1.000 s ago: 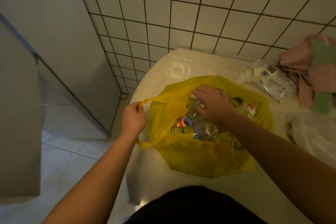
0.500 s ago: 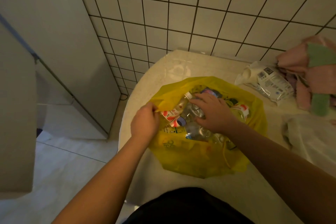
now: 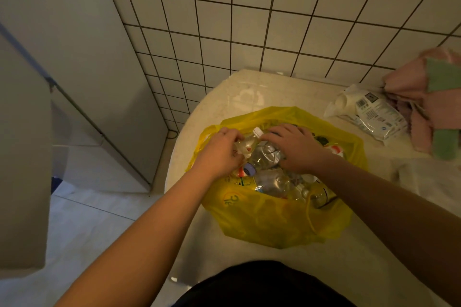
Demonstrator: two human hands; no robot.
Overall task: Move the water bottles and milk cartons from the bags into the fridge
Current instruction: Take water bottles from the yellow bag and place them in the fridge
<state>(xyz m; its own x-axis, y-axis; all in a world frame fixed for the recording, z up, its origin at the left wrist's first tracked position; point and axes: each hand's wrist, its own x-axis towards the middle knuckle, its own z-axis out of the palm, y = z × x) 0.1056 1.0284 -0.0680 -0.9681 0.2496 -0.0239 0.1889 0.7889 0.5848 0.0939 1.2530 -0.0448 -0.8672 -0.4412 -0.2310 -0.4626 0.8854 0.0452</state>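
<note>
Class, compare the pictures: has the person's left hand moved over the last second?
Yes. The left hand has left the handle at the left edge of the yellow bag and moved rightward over its mouth, now gripping a white-capped bottle.

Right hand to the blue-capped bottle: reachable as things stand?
Probably yes: the blue-capped bottle lies uncovered in the open bag beside the right hand, though that hand is gripping a clear bottle.

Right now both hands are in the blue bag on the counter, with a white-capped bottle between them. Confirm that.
One thing is wrong: the bag is yellow, not blue, as the head view shows. The rest stands: the left hand and the right hand are in it on the counter, with the white-capped bottle between them.
</note>
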